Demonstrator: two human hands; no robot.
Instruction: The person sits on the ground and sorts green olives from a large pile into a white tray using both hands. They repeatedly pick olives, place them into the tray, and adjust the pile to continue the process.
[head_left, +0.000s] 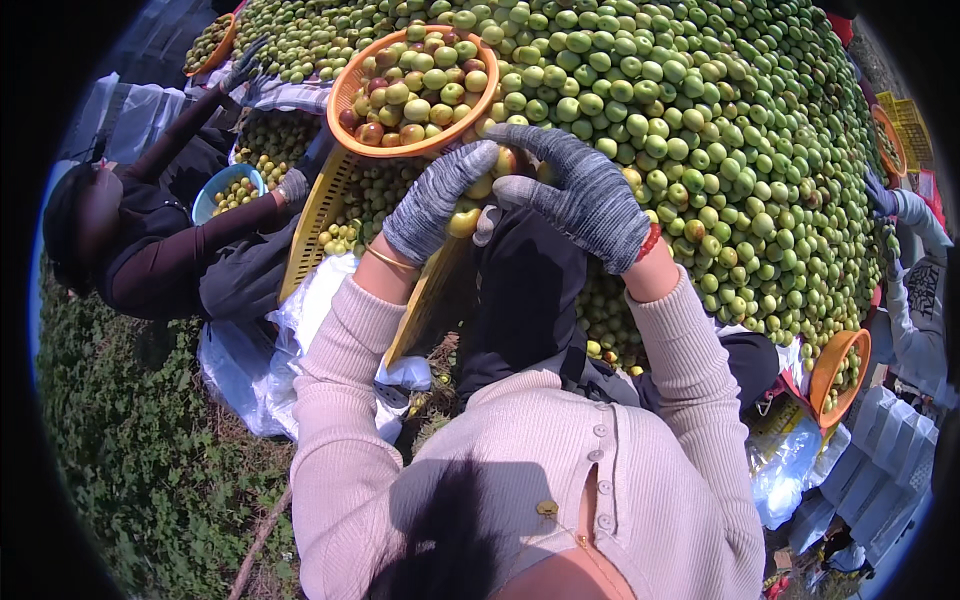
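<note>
Both hands wear grey knitted gloves and meet over a few yellow-red jujube-like fruits (463, 223), just below an orange plastic basket (487, 82) filled with green and reddish fruit. My left hand (442, 199) curls over the fruits from the left side. From the right, my right hand (574, 191) arches with thumb and fingers apart around a reddish fruit (505, 161); whether it grips that fruit is unclear. Beyond the hands spreads a large heap of green fruit (675, 142). A yellow slotted crate (319, 217) holding more fruit stands to the left of my left hand.
At the left a person in dark clothes (157, 247) sits beside a light-blue bowl (201, 199) of fruit. Another person (919, 300) works at the far right. Orange baskets (825, 367) stand near the heap's edges. White plastic bags (262, 367) lie by the crate.
</note>
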